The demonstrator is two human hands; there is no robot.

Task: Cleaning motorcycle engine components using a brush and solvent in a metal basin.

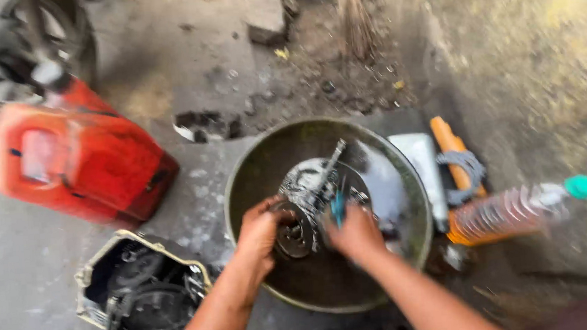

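Seen from above, blurred by head motion, all placed relative to the round metal basin (240, 189) at centre. Far left of the basin, a red plastic jerrycan (79, 156) lying tilted on the concrete, cap uppermost. Below left of the basin, just beside its rim, an open engine casing (140, 293), dark and oily inside. Inside the basin, a greasy round engine part (309, 191) with a shaft sticking up, sitting in dark liquid, probably kept there so the dirt stays contained. Left hand (260, 233) curled closed around the part's lower disc, seemingly steadying it. Right hand (357, 235) closed on a small blue-handled tool (338, 206), likely a brush, pressed against the part. Right of the basin, an orange-handled tool (453, 157) and a ribbed plastic bottle (510, 213) of orange liquid with a green cap, lying on its side within reach.
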